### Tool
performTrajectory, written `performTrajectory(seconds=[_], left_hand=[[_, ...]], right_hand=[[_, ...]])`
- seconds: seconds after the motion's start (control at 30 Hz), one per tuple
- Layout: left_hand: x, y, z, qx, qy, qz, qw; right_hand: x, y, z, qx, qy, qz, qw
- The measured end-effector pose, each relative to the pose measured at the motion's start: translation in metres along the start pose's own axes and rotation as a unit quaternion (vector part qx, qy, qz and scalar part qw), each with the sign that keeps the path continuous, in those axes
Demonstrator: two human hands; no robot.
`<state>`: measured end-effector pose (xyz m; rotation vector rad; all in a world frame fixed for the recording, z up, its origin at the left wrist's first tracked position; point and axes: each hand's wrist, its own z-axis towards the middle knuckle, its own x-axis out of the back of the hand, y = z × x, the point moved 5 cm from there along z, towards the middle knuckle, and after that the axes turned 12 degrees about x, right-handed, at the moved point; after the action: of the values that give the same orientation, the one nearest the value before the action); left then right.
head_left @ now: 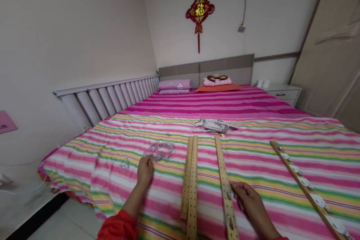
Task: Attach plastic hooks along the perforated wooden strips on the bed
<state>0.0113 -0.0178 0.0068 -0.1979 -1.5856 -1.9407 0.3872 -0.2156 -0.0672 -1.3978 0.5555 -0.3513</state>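
Observation:
My left hand [145,170] is at the near edge of several small clear plastic bags [161,152], thumb and fingertips drawn together. What it pinches is too small to make out. Beside the right edge of a drilled wooden strip [222,168] is my right hand [249,197], its fingers curled and closed near the wood; their contents are hidden. Small metal fittings [230,221] sit on the near part of that strip. Two more drilled wooden strips [192,183] lie side by side between my hands.
At the right lies a wooden strip [305,182] bearing several white pieces and metal fittings. Farther back is a pile of plastic-wrapped parts [215,125]. A thin clear bag [124,164] lies left on the striped bedspread [107,146]. A radiator [112,97] lines the left wall.

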Motion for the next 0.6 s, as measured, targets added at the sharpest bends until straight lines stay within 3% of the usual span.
performTrajectory(seconds=[0.2,0.43,0.6], left_hand=[[-0.019,0.008,0.004,-0.087,-0.051,0.13,0.986],[-0.012,0.01,0.013,-0.072,-0.055,0.047,0.995],[-0.001,0.001,0.023,-0.006,-0.029,-0.043,0.999]], right_hand=[[-0.001,-0.002,0.0,0.003,0.001,0.0,1.0],[-0.001,-0.001,0.0,0.011,-0.006,-0.002,1.0],[-0.001,0.0,0.001,0.007,-0.002,0.004,1.0]])
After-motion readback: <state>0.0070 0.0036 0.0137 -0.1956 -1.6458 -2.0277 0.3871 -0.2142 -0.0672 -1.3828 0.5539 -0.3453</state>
